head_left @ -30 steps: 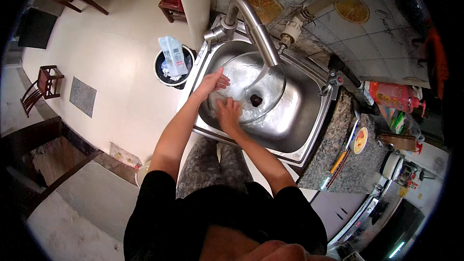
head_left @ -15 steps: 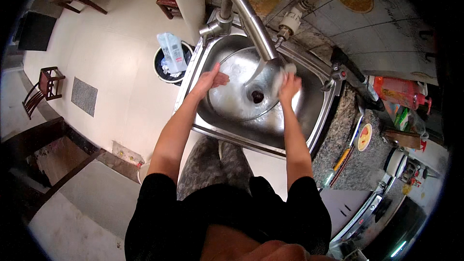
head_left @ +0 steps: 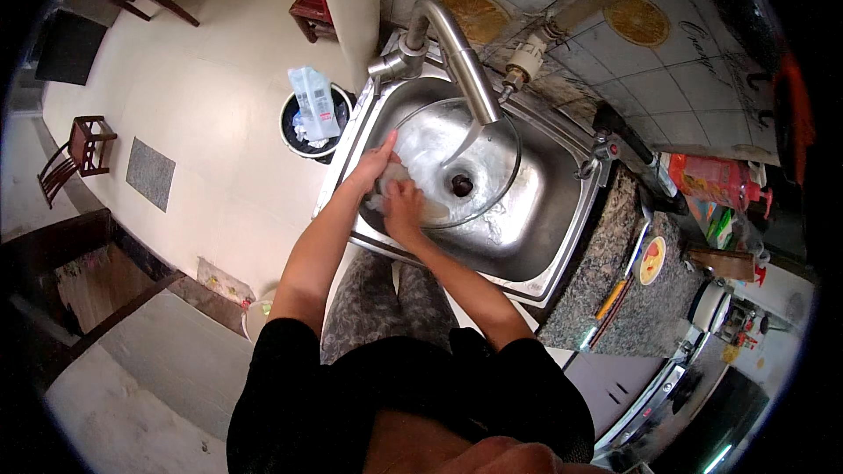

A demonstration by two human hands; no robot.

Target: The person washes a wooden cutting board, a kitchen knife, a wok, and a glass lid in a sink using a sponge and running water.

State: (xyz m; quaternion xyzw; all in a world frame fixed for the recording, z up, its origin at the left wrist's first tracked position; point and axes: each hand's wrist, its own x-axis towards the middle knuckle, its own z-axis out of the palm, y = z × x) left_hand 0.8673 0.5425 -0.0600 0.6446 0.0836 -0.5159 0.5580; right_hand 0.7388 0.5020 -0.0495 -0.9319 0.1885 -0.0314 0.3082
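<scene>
A round, clear glass piece (head_left: 500, 197) with a thin rim lies tilted in the steel sink (head_left: 549, 237); whether it is a lid or a bowl I cannot tell. At its left rim, my left hand (head_left: 375, 167) grips the edge with the thumb on top. My right hand (head_left: 406, 209) is closed on a pale, wet cloth or sponge (head_left: 395, 177) and presses it against the near left side of the glass, close to my left hand. Water (head_left: 461, 145) runs from the steel faucet (head_left: 465, 70) onto the glass. The dark drain (head_left: 461, 184) shows through it.
A lined bin (head_left: 288, 127) with a pale blue bag stands left of the sink. On the granite counter (head_left: 606, 254) to the right are a small yellow bowl (head_left: 651, 261) and long thin utensils. A pipe valve (head_left: 525, 61) juts out behind the sink; red bottles (head_left: 716, 180) stand farther right.
My right hand has swung from the right side of the glass to its near left side with the pale cloth or sponge. My left hand has shifted slightly down and now touches the rim.
</scene>
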